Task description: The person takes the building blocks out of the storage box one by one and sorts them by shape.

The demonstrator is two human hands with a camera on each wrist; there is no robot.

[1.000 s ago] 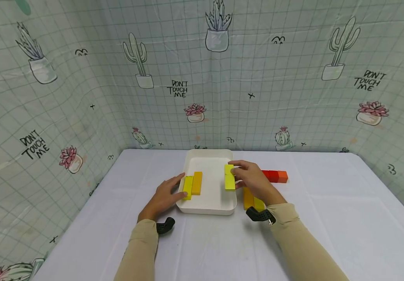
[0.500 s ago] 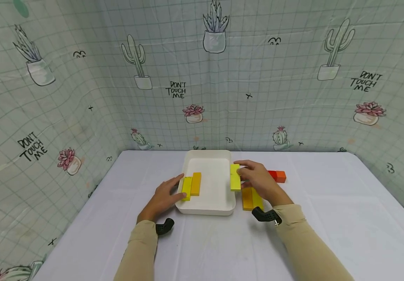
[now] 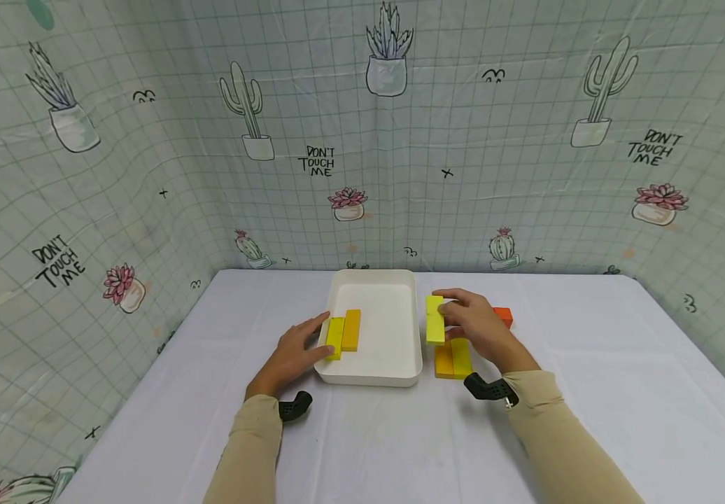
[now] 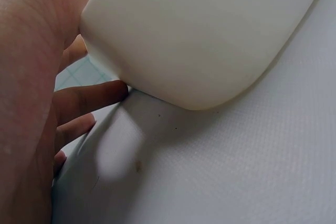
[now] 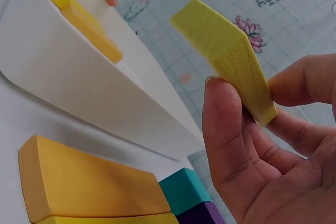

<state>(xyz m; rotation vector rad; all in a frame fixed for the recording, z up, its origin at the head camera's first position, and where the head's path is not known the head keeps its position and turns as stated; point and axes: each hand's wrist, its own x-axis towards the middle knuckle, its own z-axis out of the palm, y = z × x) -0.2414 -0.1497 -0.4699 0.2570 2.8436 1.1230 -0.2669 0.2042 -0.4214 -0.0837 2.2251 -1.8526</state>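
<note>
My right hand (image 3: 479, 323) pinches a yellow wooden block (image 3: 434, 320) between thumb and fingers. It is raised just right of the white tray (image 3: 388, 374), its long side pointing away from me. In the right wrist view the thumb (image 5: 223, 114) presses one face of the block, with fingertips on the opposite side. My left hand (image 3: 290, 355) holds the tray's left side, thumb over the rim and fingers outside against the wall. Inside the tray, near that thumb, a yellow block (image 3: 334, 336) and an orange-yellow block (image 3: 351, 330) lie side by side.
On the table right of the tray, an orange-yellow block (image 3: 444, 362) and a yellow block (image 3: 462, 358) lie together. A red-orange block (image 3: 504, 316) shows behind the right hand. Teal (image 5: 184, 190) and purple (image 5: 202, 214) blocks appear in the right wrist view. Patterned cloth hangs behind.
My right hand has carried the yellow block rightward, from over the tray's right edge to beside it, covering more of the red blocks. The left hand and the tray have stayed put.
</note>
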